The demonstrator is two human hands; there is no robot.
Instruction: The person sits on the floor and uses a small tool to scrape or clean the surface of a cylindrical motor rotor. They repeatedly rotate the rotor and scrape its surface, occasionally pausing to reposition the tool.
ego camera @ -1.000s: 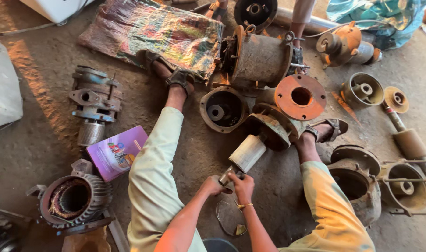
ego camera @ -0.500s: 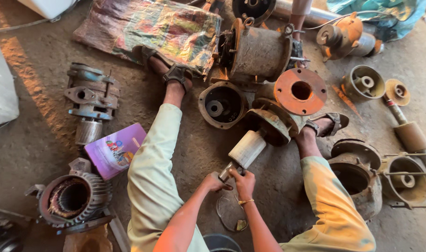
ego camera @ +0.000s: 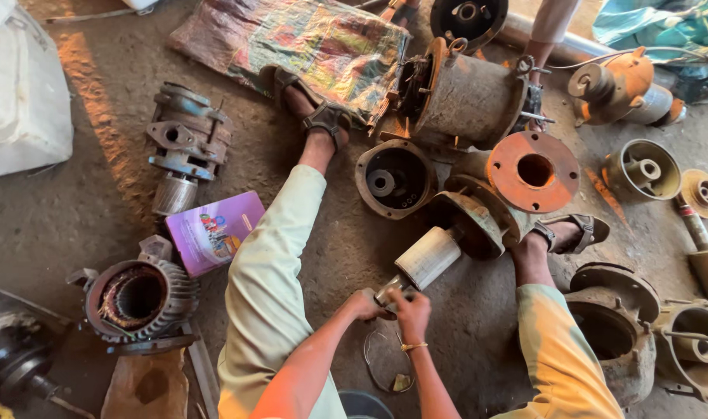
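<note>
Both hands close around the near end of the pale rotor (ego camera: 428, 257): left hand (ego camera: 364, 303) wraps the shaft tip, right hand (ego camera: 411, 304) pinches beside it. The rotor's far end sits in a rusty pump housing (ego camera: 478, 221).

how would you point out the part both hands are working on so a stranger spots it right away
Start at the round orange flange plate between the person's feet. Below-left of it a pale cream cylinder on a shaft slants toward the left hand and right hand. It is the only pale, smooth part among rusty housings.
</note>
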